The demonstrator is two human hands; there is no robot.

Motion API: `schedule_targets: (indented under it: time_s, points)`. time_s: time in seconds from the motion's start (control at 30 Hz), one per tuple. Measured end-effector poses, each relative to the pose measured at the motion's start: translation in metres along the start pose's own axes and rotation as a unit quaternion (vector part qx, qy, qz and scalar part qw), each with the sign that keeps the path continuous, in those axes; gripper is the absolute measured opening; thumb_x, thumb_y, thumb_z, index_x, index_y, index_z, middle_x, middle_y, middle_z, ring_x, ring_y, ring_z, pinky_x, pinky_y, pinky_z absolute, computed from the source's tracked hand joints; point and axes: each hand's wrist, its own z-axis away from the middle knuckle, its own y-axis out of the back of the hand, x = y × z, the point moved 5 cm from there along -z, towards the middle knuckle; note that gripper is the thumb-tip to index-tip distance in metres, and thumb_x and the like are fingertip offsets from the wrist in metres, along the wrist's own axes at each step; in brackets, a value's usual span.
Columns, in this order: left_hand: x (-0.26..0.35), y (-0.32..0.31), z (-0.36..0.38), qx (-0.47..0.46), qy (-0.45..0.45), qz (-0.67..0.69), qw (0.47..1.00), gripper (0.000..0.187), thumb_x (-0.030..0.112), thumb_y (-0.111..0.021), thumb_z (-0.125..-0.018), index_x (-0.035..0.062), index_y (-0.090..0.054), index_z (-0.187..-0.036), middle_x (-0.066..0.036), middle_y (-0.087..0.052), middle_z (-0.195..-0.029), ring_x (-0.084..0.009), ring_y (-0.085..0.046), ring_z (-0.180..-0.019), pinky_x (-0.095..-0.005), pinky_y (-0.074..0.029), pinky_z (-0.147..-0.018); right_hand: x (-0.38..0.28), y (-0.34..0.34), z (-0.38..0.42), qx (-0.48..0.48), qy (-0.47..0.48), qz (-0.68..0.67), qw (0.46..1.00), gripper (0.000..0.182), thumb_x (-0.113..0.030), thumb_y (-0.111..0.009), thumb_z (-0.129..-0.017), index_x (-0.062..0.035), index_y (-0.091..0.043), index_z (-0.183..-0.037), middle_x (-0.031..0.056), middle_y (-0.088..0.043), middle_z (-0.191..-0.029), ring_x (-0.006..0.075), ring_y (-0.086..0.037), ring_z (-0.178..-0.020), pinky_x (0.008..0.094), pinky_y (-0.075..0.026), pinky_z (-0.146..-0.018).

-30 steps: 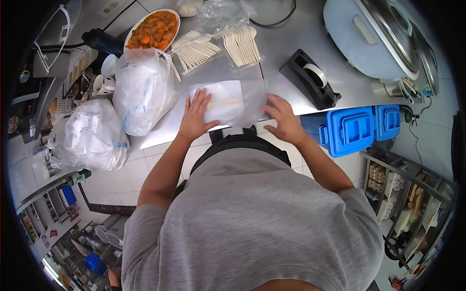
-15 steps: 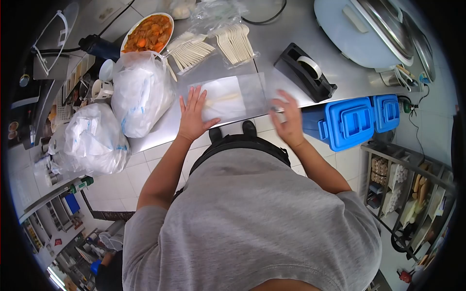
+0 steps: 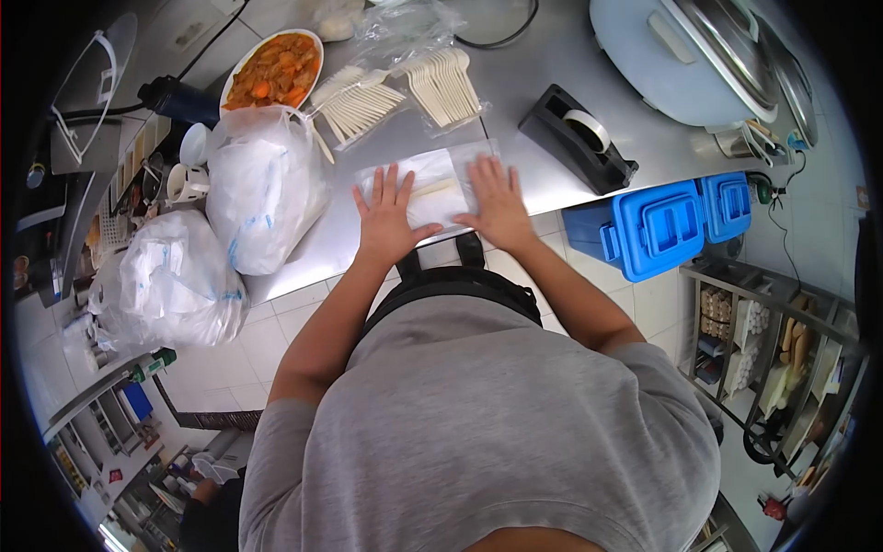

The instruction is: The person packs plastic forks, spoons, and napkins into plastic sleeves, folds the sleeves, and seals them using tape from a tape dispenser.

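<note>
A white napkin (image 3: 425, 200) lies in a clear plastic sleeve near the counter's front edge, with pale cutlery on it. Spread over the left part of the sleeve is my left hand (image 3: 388, 213), fingers apart. My right hand (image 3: 498, 204) lies flat on the right part, its fingers spread and slightly blurred. Neither hand grips anything. Behind them are two groups of pale wooden-looking cutlery, one of forks (image 3: 445, 87) and one to its left (image 3: 357, 103), both on clear plastic. A black tape dispenser (image 3: 578, 138) stands to the right.
Two stuffed plastic bags (image 3: 267, 189) stand at the left, below a plate of orange stew (image 3: 274, 72). A large lidded container (image 3: 676, 69) is at the back right. Blue lidded bins (image 3: 660, 230) stand beyond the counter's edge. Part of another person (image 3: 210, 515) shows at the lower left.
My right hand has moved left from beside the sleeve onto its right part. My left hand stays on the sleeve, slightly farther right. The view has shifted slightly.
</note>
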Motion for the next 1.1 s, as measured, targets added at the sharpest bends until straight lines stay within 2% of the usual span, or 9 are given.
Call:
schedule_targets:
  time_s: [0.17,0.4,0.47,0.53,0.63,0.73,0.8,0.93,1.1]
  points:
    - [-0.016,0.017,0.041,0.039,-0.137,0.093,0.985,0.078,0.045,-0.077,-0.068,0.0099,-0.048,-0.131,-0.014,-0.042,-0.138,-0.0319,-0.033,-0.135,-0.056,-0.015,-0.113,-0.002,0.04,0.017,-0.054,0.144,-0.032,0.988,0.08,-0.04,-0.071,-0.074,-0.0067,-0.038,-0.139,0.0173,-0.031,-0.148,0.035,-0.028,-0.137,0.0509,-0.019,-0.113]
    - [-0.055,0.0,0.082,0.065,-0.165,0.105,0.979,0.033,0.018,-0.071,-0.078,0.0067,-0.061,-0.106,-0.011,-0.058,-0.112,-0.0312,-0.053,-0.112,-0.047,-0.037,-0.103,0.011,0.036,0.025,-0.078,0.184,-0.063,0.978,0.037,-0.011,-0.068,-0.075,-0.0071,-0.062,-0.111,0.0092,-0.054,-0.126,0.0293,-0.048,-0.119,0.0405,-0.038,-0.101]
    - [-0.054,0.003,0.081,0.077,-0.179,0.11,0.975,0.025,0.015,-0.069,-0.08,0.0052,-0.062,-0.101,-0.012,-0.06,-0.108,-0.0318,-0.055,-0.107,-0.0456,-0.04,-0.1,0.014,0.038,0.024,-0.045,0.199,-0.069,0.977,0.022,-0.011,-0.065,-0.078,-0.0083,-0.066,-0.1,0.0067,-0.061,-0.11,0.0264,-0.055,-0.105,0.0375,-0.043,-0.091]
    - [-0.058,0.01,0.074,0.117,-0.082,0.206,0.968,0.019,0.014,-0.066,-0.084,0.004,-0.061,-0.099,-0.012,-0.061,-0.105,-0.0293,-0.056,-0.104,-0.0415,-0.043,-0.096,0.019,0.035,0.021,-0.052,0.19,-0.087,0.977,0.016,-0.013,-0.063,-0.082,-0.0071,-0.066,-0.096,0.0085,-0.064,-0.103,0.026,-0.059,-0.096,0.036,-0.046,-0.085]
    - [-0.055,0.016,0.061,0.18,0.057,0.37,0.91,0.014,0.014,-0.061,-0.09,0.0021,-0.06,-0.096,-0.011,-0.062,-0.102,-0.0233,-0.057,-0.099,-0.0347,-0.044,-0.09,0.035,0.028,0.009,-0.055,-0.132,-0.293,0.945,0.013,-0.016,-0.06,-0.087,-0.0045,-0.064,-0.092,0.011,-0.065,-0.085,0.0265,-0.062,-0.078,0.0356,-0.048,-0.073]
    - [-0.073,-0.006,0.042,0.209,0.17,0.436,0.859,0.017,0.017,-0.055,-0.096,0.0002,-0.06,-0.096,-0.008,-0.063,-0.091,-0.0159,-0.058,-0.086,-0.0294,-0.046,-0.078,0.048,0.01,-0.007,-0.015,-0.213,-0.35,0.912,0.021,-0.022,-0.057,-0.091,-0.0026,-0.062,-0.088,0.0125,-0.063,-0.073,0.0281,-0.061,-0.066,0.0374,-0.048,-0.066]
    - [-0.078,-0.015,0.027,0.229,0.206,0.46,0.833,0.019,0.018,-0.055,-0.096,-0.0002,-0.06,-0.097,-0.007,-0.063,-0.085,-0.0152,-0.058,-0.079,-0.0293,-0.046,-0.074,0.051,0.007,-0.017,0.003,-0.238,-0.312,0.92,0.023,-0.025,-0.055,-0.092,-0.0032,-0.062,-0.088,0.013,-0.064,-0.072,0.0306,-0.062,-0.066,0.0398,-0.049,-0.066]
    - [-0.075,-0.008,0.013,0.222,0.21,0.297,0.905,0.016,0.017,-0.056,-0.093,0.0016,-0.06,-0.096,-0.014,-0.065,-0.08,-0.026,-0.06,-0.07,-0.0356,-0.046,-0.067,0.033,0.024,-0.024,0.066,-0.224,-0.093,0.968,0.026,-0.026,-0.05,-0.093,-0.0022,-0.06,-0.087,0.0169,-0.066,-0.076,0.0354,-0.064,-0.071,0.0451,-0.049,-0.068]
    - [-0.069,0.0,0.009,0.189,0.19,0.195,0.944,0.019,0.022,-0.054,-0.093,0.0039,-0.06,-0.093,-0.017,-0.066,-0.078,-0.0362,-0.061,-0.068,-0.0416,-0.047,-0.066,0.028,0.019,-0.026,0.048,-0.216,-0.016,0.975,0.023,-0.023,-0.049,-0.092,-0.0019,-0.057,-0.086,0.0213,-0.065,-0.077,0.0388,-0.064,-0.073,0.0479,-0.05,-0.07]
